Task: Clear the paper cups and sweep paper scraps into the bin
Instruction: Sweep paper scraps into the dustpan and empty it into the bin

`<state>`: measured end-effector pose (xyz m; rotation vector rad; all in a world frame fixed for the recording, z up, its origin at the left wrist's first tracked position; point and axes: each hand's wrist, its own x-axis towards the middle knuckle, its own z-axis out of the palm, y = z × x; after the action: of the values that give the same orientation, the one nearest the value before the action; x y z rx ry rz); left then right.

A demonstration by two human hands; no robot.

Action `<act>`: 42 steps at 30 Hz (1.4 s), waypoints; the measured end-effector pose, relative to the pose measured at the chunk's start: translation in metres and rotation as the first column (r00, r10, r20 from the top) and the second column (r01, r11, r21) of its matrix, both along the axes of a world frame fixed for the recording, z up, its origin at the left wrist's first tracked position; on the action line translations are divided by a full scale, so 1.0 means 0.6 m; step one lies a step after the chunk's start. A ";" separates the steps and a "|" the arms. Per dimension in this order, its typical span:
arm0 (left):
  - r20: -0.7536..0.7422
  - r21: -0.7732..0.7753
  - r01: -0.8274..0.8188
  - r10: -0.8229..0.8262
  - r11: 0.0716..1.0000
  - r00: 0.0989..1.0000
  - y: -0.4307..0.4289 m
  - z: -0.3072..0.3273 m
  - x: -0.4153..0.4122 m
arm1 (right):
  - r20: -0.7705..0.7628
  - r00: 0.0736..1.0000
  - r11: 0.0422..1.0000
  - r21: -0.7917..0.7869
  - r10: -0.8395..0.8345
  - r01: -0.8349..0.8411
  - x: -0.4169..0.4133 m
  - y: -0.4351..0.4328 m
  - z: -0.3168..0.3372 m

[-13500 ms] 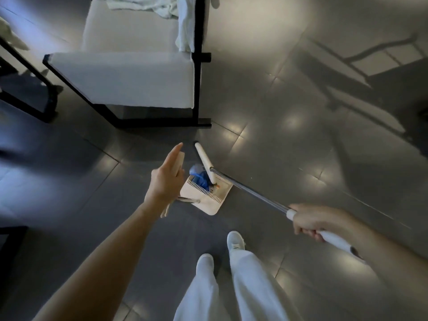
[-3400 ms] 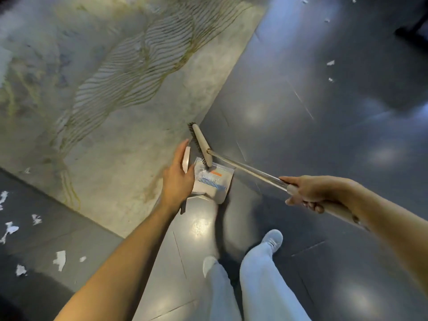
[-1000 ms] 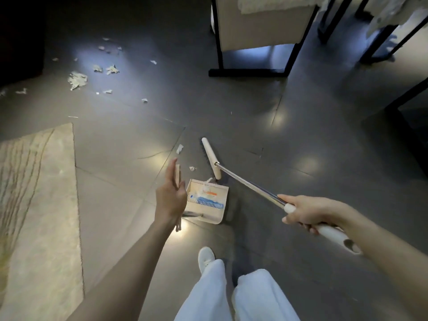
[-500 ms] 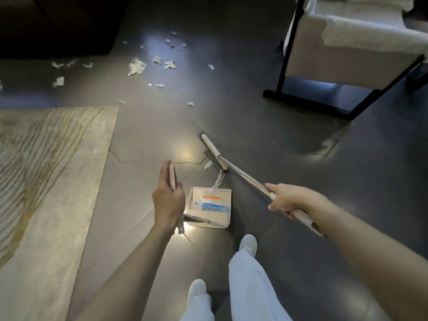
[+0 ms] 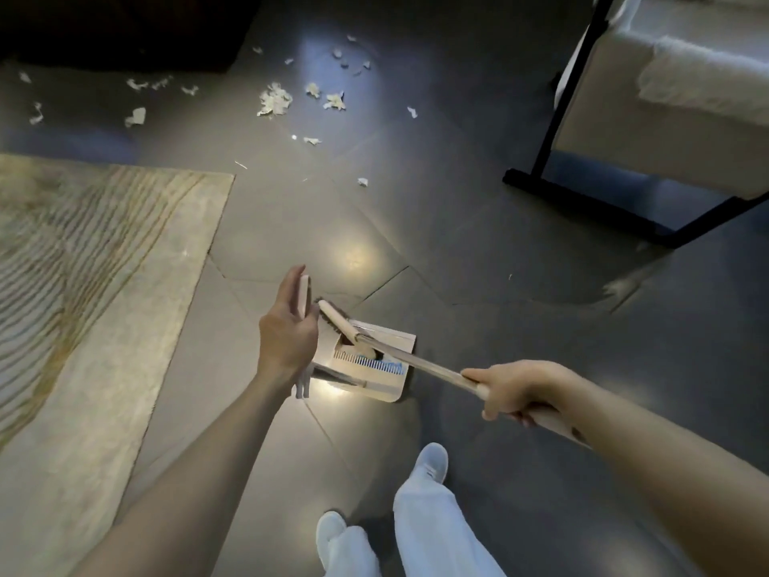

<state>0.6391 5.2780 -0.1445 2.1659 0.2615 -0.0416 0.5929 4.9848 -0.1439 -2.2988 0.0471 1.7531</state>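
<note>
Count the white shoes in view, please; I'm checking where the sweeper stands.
2. The front shoe stands near the dustpan, on the person's side of it. The back shoe is lower left, by the bottom edge. None seems hidden.

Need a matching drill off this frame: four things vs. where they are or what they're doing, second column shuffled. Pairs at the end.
Column 1
1. left hand
2. right hand
3. paper scraps
4. rug

Column 2
A. lies flat at the left of the view
B. grips the broom handle
C. scattered on the dark floor ahead
D. holds the dustpan handle

Pairs: 1-D, 2-B, 3-C, 4-A
</note>
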 end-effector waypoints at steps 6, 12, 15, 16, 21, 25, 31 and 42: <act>0.022 -0.020 0.162 -0.162 0.987 0.987 -0.038 0.024 0.038 | -0.002 0.923 0.920 0.078 -0.385 0.384 -0.016 -0.075 0.051; 0.096 -0.006 0.257 -0.256 0.966 0.962 -0.099 0.032 0.121 | 0.105 0.864 0.869 0.014 -0.493 0.494 0.003 -0.135 0.070; 0.122 0.003 0.297 -0.295 0.955 0.947 -0.132 0.031 0.168 | 0.150 0.830 0.836 -0.041 -0.537 0.547 0.014 -0.166 0.073; 0.122 0.006 0.315 -0.313 0.949 0.942 -0.145 0.031 0.181 | 0.161 0.817 0.821 -0.054 -0.554 0.568 0.018 -0.175 0.074; 0.138 0.002 0.420 -0.417 0.907 0.899 -0.230 0.031 0.238 | 0.247 0.763 0.765 -0.110 -0.597 0.634 0.039 -0.224 0.085; 0.132 -0.045 0.460 -0.451 0.887 0.882 -0.303 0.016 0.265 | 0.263 0.705 0.702 -0.124 -0.658 0.701 0.062 -0.294 0.088; 0.106 -0.029 0.487 -0.482 0.873 0.870 -0.412 -0.014 0.296 | 0.220 0.580 0.582 -0.061 -0.784 0.811 0.113 -0.404 0.066; 0.024 0.065 0.483 -0.485 0.873 0.874 -0.620 -0.018 0.340 | -0.040 0.700 0.701 -0.032 -0.713 0.712 0.143 -0.439 0.013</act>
<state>0.8429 4.9059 -0.1552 2.2364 -0.3159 -0.2789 0.6785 4.7214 -0.1359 -1.8388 0.8504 1.3681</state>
